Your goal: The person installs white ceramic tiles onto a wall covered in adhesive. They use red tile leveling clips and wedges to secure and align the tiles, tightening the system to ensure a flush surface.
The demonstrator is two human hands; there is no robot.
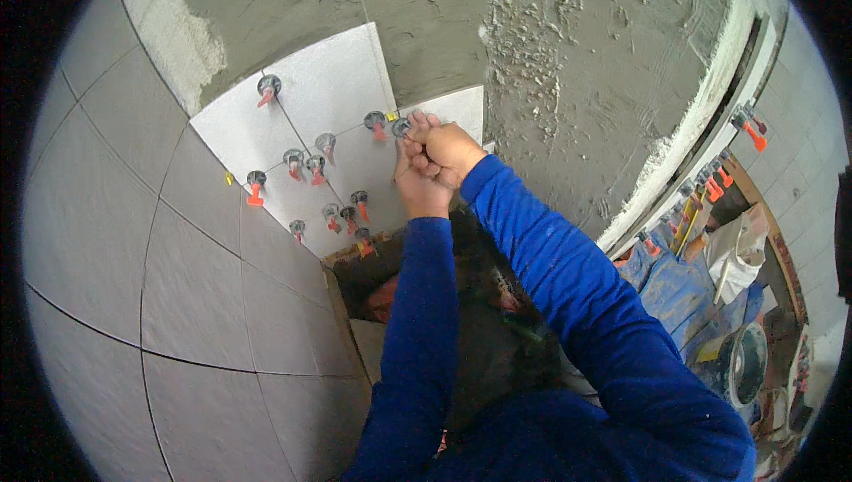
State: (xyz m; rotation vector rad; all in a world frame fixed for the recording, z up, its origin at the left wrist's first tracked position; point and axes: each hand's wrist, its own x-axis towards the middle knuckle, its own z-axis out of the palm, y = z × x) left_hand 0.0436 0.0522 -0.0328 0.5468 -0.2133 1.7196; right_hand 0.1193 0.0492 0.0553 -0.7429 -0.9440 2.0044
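— Where are the hands placed?

— The left hand (422, 187) and right hand (453, 149) are brought together at a round clip (401, 128) on the edge of the white tiles (333, 69). The fingers of both are curled inward; whether anything is gripped cannot be told.

— Why are the red-tabbed clips (269, 87) scattered so?

— They are set along the joints, apparently so that neighbouring edges are kept level.

— And the surfaces?

— The white tiles are flat and matte. Grey mortar (426, 29) is spread above, left lumpy at right; the left wall is clad in large grey tiles (195, 287).
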